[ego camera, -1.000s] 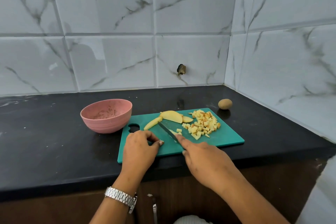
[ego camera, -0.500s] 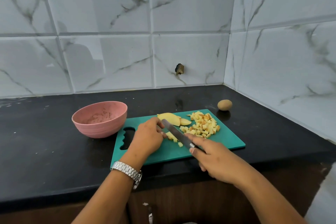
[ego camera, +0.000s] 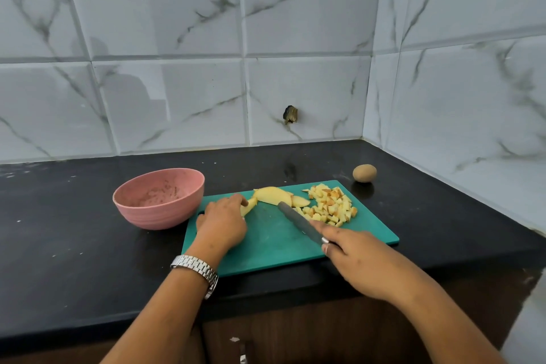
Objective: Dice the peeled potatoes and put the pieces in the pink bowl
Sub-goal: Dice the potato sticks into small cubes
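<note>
A green cutting board (ego camera: 274, 248) lies on the black counter. Peeled potato slices (ego camera: 273, 194) sit at its far middle, and a heap of diced potato (ego camera: 331, 208) lies at its far right. My left hand (ego camera: 223, 221) holds a long potato slice (ego camera: 248, 206) at the board's left. My right hand (ego camera: 357, 260) grips a knife (ego camera: 298, 223), whose blade points toward the slices and touches the near edge of the dice. The pink bowl (ego camera: 159, 198) stands left of the board with only smears inside.
One unpeeled potato (ego camera: 364, 172) rests on the counter behind the board's right corner. Marble-tiled walls close off the back and right. The counter's front edge (ego camera: 266, 298) runs just under my wrists, with brown cabinets below.
My left hand moved from the board's near left up to the long slice and took hold of it. The knife shifted right and now lies against the diced heap.
</note>
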